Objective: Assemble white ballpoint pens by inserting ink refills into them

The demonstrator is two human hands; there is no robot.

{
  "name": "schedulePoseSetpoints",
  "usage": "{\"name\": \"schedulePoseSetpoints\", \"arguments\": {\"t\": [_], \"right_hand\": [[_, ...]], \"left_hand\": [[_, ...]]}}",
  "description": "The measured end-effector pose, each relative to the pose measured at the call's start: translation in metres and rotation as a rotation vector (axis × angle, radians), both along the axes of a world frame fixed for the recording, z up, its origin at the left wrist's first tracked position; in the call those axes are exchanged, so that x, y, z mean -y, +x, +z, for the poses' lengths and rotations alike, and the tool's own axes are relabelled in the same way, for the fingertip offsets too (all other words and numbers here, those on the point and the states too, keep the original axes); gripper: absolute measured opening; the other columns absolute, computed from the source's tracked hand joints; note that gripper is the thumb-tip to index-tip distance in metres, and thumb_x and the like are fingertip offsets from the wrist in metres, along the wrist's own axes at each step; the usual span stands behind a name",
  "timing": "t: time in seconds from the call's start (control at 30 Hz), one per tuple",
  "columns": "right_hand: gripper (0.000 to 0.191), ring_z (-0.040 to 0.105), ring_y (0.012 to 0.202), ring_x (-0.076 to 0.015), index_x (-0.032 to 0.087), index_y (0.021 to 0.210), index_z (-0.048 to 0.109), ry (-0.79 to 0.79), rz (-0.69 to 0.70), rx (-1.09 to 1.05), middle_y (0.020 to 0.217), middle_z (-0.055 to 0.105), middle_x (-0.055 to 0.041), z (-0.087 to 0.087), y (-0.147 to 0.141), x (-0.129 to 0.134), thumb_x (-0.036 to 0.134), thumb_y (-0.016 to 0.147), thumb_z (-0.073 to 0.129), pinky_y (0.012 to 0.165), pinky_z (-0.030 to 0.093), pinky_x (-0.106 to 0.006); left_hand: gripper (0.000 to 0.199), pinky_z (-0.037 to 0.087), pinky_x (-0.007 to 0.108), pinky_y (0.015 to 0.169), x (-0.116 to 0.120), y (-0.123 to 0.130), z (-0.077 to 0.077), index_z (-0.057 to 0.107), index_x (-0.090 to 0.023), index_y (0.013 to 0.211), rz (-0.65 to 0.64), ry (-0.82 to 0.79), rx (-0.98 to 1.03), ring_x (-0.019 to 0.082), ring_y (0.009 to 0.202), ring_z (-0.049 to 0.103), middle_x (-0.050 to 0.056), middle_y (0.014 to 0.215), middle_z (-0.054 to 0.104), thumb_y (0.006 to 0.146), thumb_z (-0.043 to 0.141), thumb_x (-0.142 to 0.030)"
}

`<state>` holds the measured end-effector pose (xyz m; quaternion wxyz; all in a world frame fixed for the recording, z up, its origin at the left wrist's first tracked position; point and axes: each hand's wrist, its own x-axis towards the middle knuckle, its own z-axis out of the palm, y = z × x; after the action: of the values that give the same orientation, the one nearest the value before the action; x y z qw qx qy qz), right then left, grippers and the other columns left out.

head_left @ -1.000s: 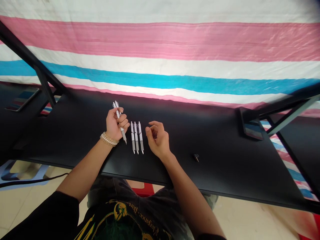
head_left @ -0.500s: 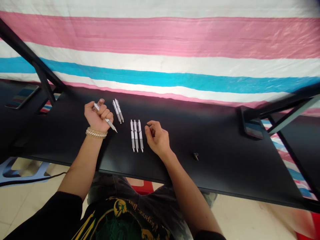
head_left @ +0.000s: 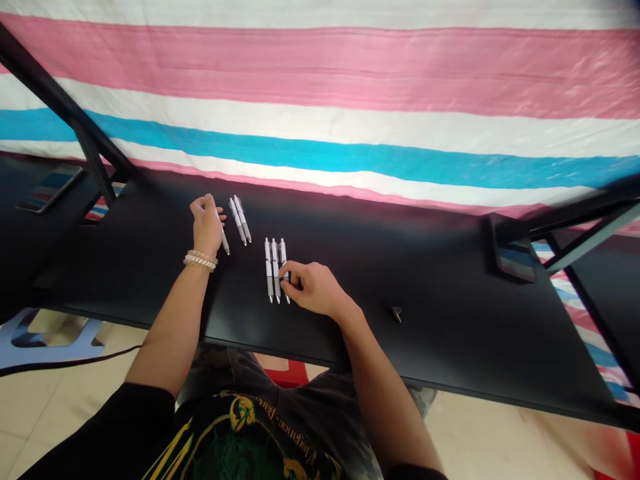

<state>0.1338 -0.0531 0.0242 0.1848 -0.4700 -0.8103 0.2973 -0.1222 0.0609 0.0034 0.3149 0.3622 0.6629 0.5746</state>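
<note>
My left hand (head_left: 207, 223) is turned palm down at the left of the black table, a beaded bracelet on its wrist. A white and grey click pen (head_left: 225, 241) sticks out from under it, its tip toward me; the upper part is hidden by the fingers. Just right of it lie two like pens (head_left: 241, 220) side by side. Three more pens (head_left: 273, 270) lie in a row nearer me, tips toward me. The thumb and forefinger of my right hand (head_left: 315, 287) close over the middle of the rightmost pen (head_left: 283, 250), covering part of it.
A small dark metallic object (head_left: 396, 313) lies on the black table (head_left: 440, 300) to the right. Black metal supports (head_left: 95, 147) rise at both ends. Behind hangs a striped plastic sheet (head_left: 320, 73). A phone-like slab (head_left: 53, 189) lies far left.
My left hand has turned from palm up to palm down, bringing its pen close beside the pair. My right hand has moved left onto the rightmost pen of the three.
</note>
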Motion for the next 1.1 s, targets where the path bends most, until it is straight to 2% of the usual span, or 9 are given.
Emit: {"name": "schedulePoseSetpoints", "arguments": {"t": [0.13, 0.3, 0.4, 0.53, 0.63, 0.77, 0.83, 0.93, 1.1], "right_hand": [[0.005, 0.048, 0.052, -0.0084, 0.022, 0.082, 0.065, -0.027, 0.011, 0.018, 0.061, 0.060, 0.0061, 0.002, 0.001, 0.000, 0.018, 0.080, 0.063, 0.058, 0.026, -0.022], [0.012, 0.048, 0.054, -0.0089, 0.020, 0.073, 0.053, -0.014, 0.001, -0.008, 0.063, 0.058, 0.0048, 0.000, 0.004, -0.002, 0.019, 0.078, 0.064, 0.057, 0.027, -0.022], [0.013, 0.047, 0.054, -0.0087, 0.021, 0.078, 0.050, -0.002, -0.024, -0.061, 0.061, 0.055, 0.0059, -0.002, 0.008, -0.003, 0.014, 0.077, 0.061, 0.057, 0.030, -0.022], [0.012, 0.047, 0.052, -0.0089, 0.022, 0.084, 0.049, -0.016, -0.136, -0.209, 0.061, 0.052, 0.0067, -0.004, 0.011, -0.004, 0.016, 0.081, 0.059, 0.056, 0.035, -0.022], [0.012, 0.050, 0.054, -0.0086, 0.022, 0.088, 0.050, -0.058, -0.199, -0.388, 0.067, 0.054, 0.0055, -0.002, 0.008, -0.003, 0.023, 0.084, 0.061, 0.054, 0.039, -0.021], [0.017, 0.052, 0.056, -0.0086, 0.022, 0.091, 0.052, -0.124, -0.201, -0.609, 0.072, 0.056, 0.0039, -0.001, 0.001, 0.000, 0.032, 0.086, 0.065, 0.052, 0.043, -0.021], [0.020, 0.053, 0.058, -0.0086, 0.021, 0.090, 0.052, -0.119, -0.213, -0.670, 0.072, 0.056, 0.0036, -0.002, -0.002, 0.000, 0.034, 0.086, 0.067, 0.054, 0.045, -0.021], [0.024, 0.055, 0.058, -0.0090, 0.021, 0.093, 0.054, -0.107, -0.279, -0.711, 0.074, 0.059, 0.0024, -0.006, -0.006, -0.002, 0.041, 0.087, 0.067, 0.053, 0.047, -0.021], [0.038, 0.056, 0.048, -0.0097, 0.019, 0.105, 0.063, -0.178, -0.383, -0.699, 0.069, 0.064, 0.0003, -0.014, -0.009, -0.006, 0.053, 0.098, 0.047, 0.044, 0.046, -0.021]], "left_hand": [[0.051, 0.047, 0.034, 0.082, 0.003, -0.005, -0.004, 0.051, -0.023, 0.117, -0.008, -0.015, -0.206, 0.024, 0.090, 0.067, 0.006, 0.098, 0.067, 0.092, 0.044, -0.067], [0.052, 0.049, 0.034, 0.078, -0.001, -0.009, -0.009, 0.053, -0.021, 0.110, -0.002, -0.023, -0.235, 0.022, 0.084, 0.068, 0.008, 0.100, 0.067, 0.094, 0.037, -0.067], [0.048, 0.050, 0.034, 0.076, -0.003, -0.010, -0.011, 0.054, -0.020, 0.107, 0.016, -0.007, -0.226, 0.019, 0.078, 0.068, 0.008, 0.100, 0.067, 0.096, 0.038, -0.064], [0.037, 0.051, 0.032, 0.077, 0.000, -0.002, -0.006, 0.056, -0.018, 0.102, -0.011, 0.142, -0.175, 0.018, 0.085, 0.068, 0.008, 0.103, 0.068, 0.094, 0.052, -0.054], [0.034, 0.052, 0.031, 0.076, 0.011, 0.017, 0.005, 0.059, -0.016, 0.102, -0.221, 0.264, 0.033, 0.017, 0.087, 0.070, 0.008, 0.099, 0.071, 0.089, 0.064, -0.046], [0.043, 0.057, 0.035, 0.079, 0.035, 0.047, 0.021, 0.067, -0.016, 0.106, -0.714, 0.051, 0.392, 0.022, 0.089, 0.073, 0.012, 0.102, 0.074, 0.079, 0.074, -0.049], [0.044, 0.058, 0.036, 0.079, 0.044, 0.058, 0.025, 0.069, -0.015, 0.105, -0.830, -0.011, 0.486, 0.023, 0.087, 0.073, 0.013, 0.101, 0.074, 0.076, 0.078, -0.047], [0.040, 0.059, 0.032, 0.073, 0.049, 0.067, 0.022, 0.071, -0.015, 0.100, -0.802, -0.011, 0.560, 0.021, 0.082, 0.074, 0.011, 0.092, 0.075, 0.074, 0.081, -0.045], [0.036, 0.059, 0.031, 0.078, 0.047, 0.074, 0.013, 0.070, -0.016, 0.095, -0.575, 0.099, 0.624, 0.020, 0.087, 0.074, 0.009, 0.093, 0.075, 0.074, 0.082, -0.042]]}}
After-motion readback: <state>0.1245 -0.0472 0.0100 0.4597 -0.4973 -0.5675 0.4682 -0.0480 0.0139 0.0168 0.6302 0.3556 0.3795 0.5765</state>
